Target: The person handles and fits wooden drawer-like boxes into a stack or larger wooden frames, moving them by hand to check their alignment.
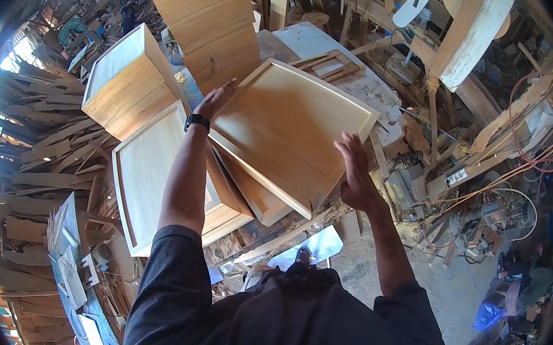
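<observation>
A shallow wooden drawer-like box point(288, 127) with a raised rim lies tilted at the middle of the workbench, its flat inside facing up. My left hand point(216, 100), with a black band at the wrist, rests with fingers stretched out at the box's far left edge. Beside the right corner of the same box, my right hand point(355, 172) is raised with its fingers extended and apart, close to the rim. Another wooden piece point(258, 191) is partly covered under the box's left side. To the left sits a similar pale wooden box point(152, 179).
A tall stack of wooden boxes point(211, 34) and another stack point(129, 87) stand beyond. Scrap boards point(50, 135) pile up at left. A white board point(317, 43) and a small frame point(333, 67) lie behind. Cables and a machine point(407, 182) are at right.
</observation>
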A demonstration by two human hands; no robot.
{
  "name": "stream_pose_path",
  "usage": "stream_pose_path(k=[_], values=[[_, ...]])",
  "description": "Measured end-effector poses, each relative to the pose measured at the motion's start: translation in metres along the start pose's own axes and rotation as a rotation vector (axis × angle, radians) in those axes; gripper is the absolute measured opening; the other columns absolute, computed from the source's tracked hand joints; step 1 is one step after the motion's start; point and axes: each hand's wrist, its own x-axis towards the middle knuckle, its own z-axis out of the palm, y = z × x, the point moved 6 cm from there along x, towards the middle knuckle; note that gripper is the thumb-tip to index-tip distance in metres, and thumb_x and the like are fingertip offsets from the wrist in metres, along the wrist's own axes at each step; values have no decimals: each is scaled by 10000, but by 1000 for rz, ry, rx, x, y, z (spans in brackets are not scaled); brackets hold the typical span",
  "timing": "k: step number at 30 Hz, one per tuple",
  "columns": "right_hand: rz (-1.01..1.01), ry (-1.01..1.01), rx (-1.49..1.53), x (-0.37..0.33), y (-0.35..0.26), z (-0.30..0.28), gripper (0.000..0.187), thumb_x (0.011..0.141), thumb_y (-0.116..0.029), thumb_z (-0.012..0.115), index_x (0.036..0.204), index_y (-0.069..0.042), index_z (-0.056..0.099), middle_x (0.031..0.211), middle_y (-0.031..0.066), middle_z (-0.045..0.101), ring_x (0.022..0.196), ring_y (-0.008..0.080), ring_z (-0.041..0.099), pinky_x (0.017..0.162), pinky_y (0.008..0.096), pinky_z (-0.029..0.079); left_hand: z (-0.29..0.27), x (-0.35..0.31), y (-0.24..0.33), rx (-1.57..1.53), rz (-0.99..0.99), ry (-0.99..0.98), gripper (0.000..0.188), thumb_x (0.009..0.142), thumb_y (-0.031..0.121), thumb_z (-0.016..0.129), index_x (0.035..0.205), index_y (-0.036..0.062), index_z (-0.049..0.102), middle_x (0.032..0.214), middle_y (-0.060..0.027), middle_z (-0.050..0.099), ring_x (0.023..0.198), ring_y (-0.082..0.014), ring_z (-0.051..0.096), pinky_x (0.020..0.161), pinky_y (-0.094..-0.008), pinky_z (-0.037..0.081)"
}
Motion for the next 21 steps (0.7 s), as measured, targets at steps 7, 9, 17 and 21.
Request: stream_pose_path(k=[7,9,17,21], values=[[-61,32,-104,12,1,-8,465,760,16,560,1217,-64,599,1383,179,533,1420,367,417,1186,517,279,4,-5,-5,-111,-191,56,442,1045,355,528,1330,38,646,1081,-78,729,982,-151,637,900,-342,501],[-96,27,-128,10,0,-13,367,753,30,568,1107,-59,617,1281,167,579,1354,366,474,1133,503,327,1,-7,-14,48,-110,122,403,1026,337,566,1295,58,675,998,-61,749,907,-157,658,844,-335,525],[64,194,52,-58,23,-52,350,873,-132,592,1196,3,609,1355,193,577,1407,403,425,1184,521,289,7,-14,11,242,-87,256,345,994,358,593,1164,92,732,1145,-159,740,1078,-259,707,921,-381,528],[54,181,128,-30,14,-22,569,989,-391,527,1402,1,519,1525,214,467,1533,437,231,1228,557,198,7,-13,30,459,146,102,393,970,346,615,1287,116,655,1272,-163,688,1177,-365,644,977,-431,517]])
